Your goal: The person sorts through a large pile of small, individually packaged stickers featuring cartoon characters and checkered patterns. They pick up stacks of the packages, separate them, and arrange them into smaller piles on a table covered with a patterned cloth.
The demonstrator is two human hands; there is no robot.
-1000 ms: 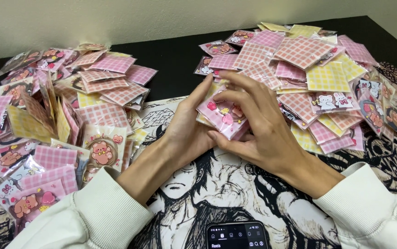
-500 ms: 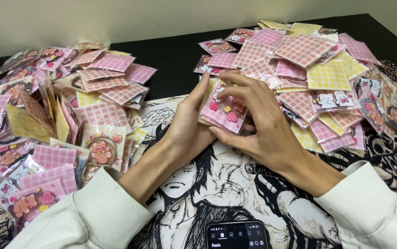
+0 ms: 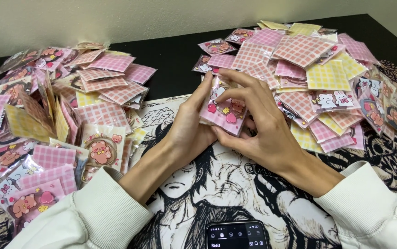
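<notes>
Behind our hands runs a black tabletop (image 3: 175, 55) against a pale wall, and nearer to us lies a black-and-white drawn cartoon mat (image 3: 217, 184) on which the wrists rest. On either side are heaps of small glossy plastic packets: the left heap of pink, yellow and bear-printed packets (image 3: 64, 110), and the right heap of pink-check and yellow-check packets (image 3: 318, 78). A dark phone with a lit screen (image 3: 236, 236) lies at the near edge.

We hold a small stack of clear pink packets with heart, flower and bear shapes (image 3: 223, 113) just above the mat, between the two heaps. Our left hand (image 3: 191, 127) backs the stack's left edge with fingers straight up along it; our right hand (image 3: 263, 124) closes over the top and right side, thumb beneath. Both hands are closed on the stack, none of it loose.

To square it well, we judge it best to keep the left palm as a flat stop and let the right fingers nudge the edges flush, with light pressure, since the slick film looks apt to slide and fan out. Keeping the stack low over the mat should limit any spill.

Its top packet is see-through, tinted pink, roughly square, tilted toward us, with several layers showing at the lower edge.
</notes>
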